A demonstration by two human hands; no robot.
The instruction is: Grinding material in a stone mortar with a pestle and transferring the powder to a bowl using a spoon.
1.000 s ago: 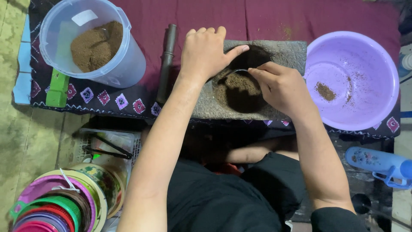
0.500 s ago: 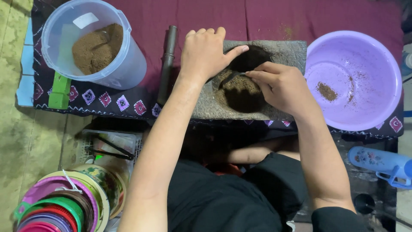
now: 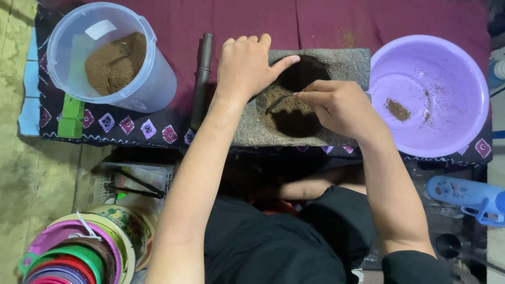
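We see a flat grey rectangular grinding stone (image 3: 315, 134) lying on a maroon cloth with a dark border of small diamond patterns (image 3: 158, 126), and in the hollow at its middle sits a mound of dark brown ground powder (image 3: 286, 108). Our left hand (image 3: 247, 66) rests palm down on the left end of the stone, its fingers held loosely together and pointing away from us, the thumb stretched out to the right along the rim of the hollow; it grips nothing. Our right hand (image 3: 339, 108) hovers over the right side of the hollow with its fingers curled inward and the fingertips drawn together, pinching a thin dark utensil (image 3: 279, 101) whose tip lies in the powder; we cannot tell exactly what kind of utensil it is. Just beside the left hand, to its left, a dark cylindrical roller (image 3: 201, 79) lies on the cloth. Farther left stands a clear plastic bucket (image 3: 152, 84) partly filled with lighter brown powder (image 3: 115, 63). To the right of the stone, near the right hand, sits a round lilac plastic basin (image 3: 463, 68) with a small smear of brown powder inside. In the lower left corner we see a stack of colourful round plates and lids (image 3: 79, 252), and at the lower right a light blue plastic jug (image 3: 468, 194) lies on its side.
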